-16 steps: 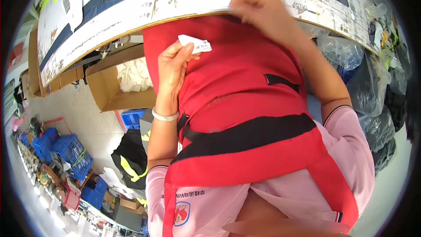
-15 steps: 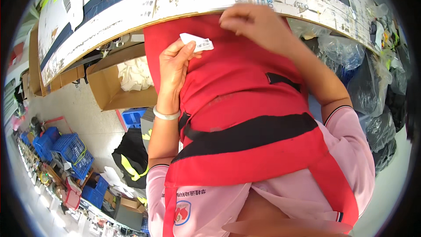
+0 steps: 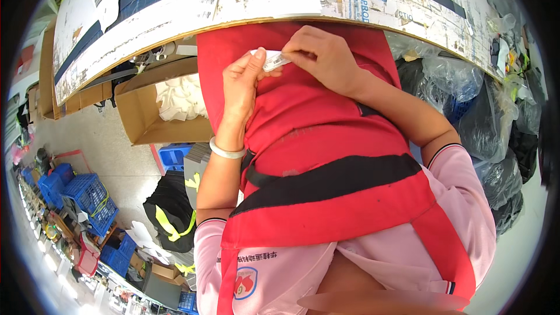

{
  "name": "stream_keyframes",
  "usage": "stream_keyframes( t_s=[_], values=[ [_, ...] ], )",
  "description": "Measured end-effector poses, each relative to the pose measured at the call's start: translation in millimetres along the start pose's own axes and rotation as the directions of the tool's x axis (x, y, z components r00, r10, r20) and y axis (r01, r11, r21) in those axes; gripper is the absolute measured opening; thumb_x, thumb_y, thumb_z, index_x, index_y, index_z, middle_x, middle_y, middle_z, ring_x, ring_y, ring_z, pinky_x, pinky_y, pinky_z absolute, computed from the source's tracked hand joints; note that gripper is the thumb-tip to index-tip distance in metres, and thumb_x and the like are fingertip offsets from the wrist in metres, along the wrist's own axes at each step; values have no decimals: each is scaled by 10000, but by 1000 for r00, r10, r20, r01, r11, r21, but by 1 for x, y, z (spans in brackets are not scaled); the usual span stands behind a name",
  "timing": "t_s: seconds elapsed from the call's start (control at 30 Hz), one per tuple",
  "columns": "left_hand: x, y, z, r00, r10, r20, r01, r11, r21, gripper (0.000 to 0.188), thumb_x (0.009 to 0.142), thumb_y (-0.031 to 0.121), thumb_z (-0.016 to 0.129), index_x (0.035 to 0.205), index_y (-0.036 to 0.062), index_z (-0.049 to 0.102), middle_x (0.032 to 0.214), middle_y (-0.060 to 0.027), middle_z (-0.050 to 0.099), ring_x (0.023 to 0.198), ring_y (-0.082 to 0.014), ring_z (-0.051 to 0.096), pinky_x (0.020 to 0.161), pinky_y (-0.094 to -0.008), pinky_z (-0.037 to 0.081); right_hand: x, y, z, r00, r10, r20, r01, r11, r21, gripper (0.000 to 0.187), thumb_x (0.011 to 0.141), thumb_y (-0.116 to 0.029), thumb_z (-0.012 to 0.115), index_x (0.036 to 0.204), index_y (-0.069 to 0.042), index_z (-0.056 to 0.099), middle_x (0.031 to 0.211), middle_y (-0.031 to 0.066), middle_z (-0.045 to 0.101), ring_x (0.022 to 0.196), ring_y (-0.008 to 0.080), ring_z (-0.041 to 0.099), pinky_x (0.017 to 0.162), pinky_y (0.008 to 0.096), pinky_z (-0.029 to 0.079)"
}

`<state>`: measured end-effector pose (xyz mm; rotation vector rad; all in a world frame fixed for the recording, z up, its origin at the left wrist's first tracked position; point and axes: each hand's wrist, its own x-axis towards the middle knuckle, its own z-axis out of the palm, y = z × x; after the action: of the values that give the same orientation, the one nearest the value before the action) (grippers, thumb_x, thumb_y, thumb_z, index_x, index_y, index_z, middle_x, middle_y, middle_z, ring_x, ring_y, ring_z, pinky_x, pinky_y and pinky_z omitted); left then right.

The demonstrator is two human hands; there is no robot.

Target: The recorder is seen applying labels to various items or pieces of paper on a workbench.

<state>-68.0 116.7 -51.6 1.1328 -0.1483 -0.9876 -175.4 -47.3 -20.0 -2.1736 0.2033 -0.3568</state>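
A small white label [image 3: 273, 61] with grey print is held in front of my red apron [image 3: 315, 105], just short of the table edge. My left hand [image 3: 244, 81] pinches its left end between thumb and fingers. The fingertips of my right hand [image 3: 324, 58] are pressed together at its right end, so both hands grip the label. How it is folded under the fingers is hidden. A flat white strip [image 3: 291, 5] lies on the table just beyond my hands.
The table [image 3: 245, 14] has a worn, taped top. An open cardboard box [image 3: 137, 116] with white pieces stands below it at left. Blue crates [image 3: 90, 198] and a black bag [image 3: 169, 210] are on the floor. Clear and dark plastic bags [image 3: 484, 116] pile up at right.
My right hand has come down from the table edge and taken the label's right end. My left hand has moved slightly right, and the label is now tilted differently.
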Motion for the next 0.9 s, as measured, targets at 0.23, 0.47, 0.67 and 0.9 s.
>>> stream_keyframes(
  t_s=[0.23,0.47,0.67,0.9],
  values=[
    [13,3,2,974,-160,-159,130,974,-186,281,976,196,566,936,-67,656,894,-159,685,778,-222,687,688,-322,580,2,-3,5,940,-324,103,339,923,-185,66,835,-91,676,899,-81,665,877,67,616,762,246,610,654,312,509],
    [11,-2,-8,990,-119,-82,110,988,-110,279,969,210,586,939,-57,661,866,-132,687,772,-209,687,633,-321,589,41,-5,-59,992,110,-58,-107,993,48,259,849,-95,691,1102,-79,635,987,26,649,899,150,588,833,266,461],
    [13,-4,-8,991,-120,-56,112,986,-127,253,964,206,598,942,-36,669,872,-114,689,781,-200,688,626,-312,589,48,17,-66,978,-144,-149,102,961,-258,429,806,-133,732,1192,-95,547,907,68,636,871,237,600,791,347,466],
    [13,-5,-9,991,-117,-71,108,987,-117,241,966,200,595,949,-29,670,884,-108,690,791,-198,688,629,-311,591,39,29,-56,996,-59,-63,42,968,-248,597,797,-129,716,1344,-187,483,1048,93,647,1025,338,586,900,411,461]
  ],
)
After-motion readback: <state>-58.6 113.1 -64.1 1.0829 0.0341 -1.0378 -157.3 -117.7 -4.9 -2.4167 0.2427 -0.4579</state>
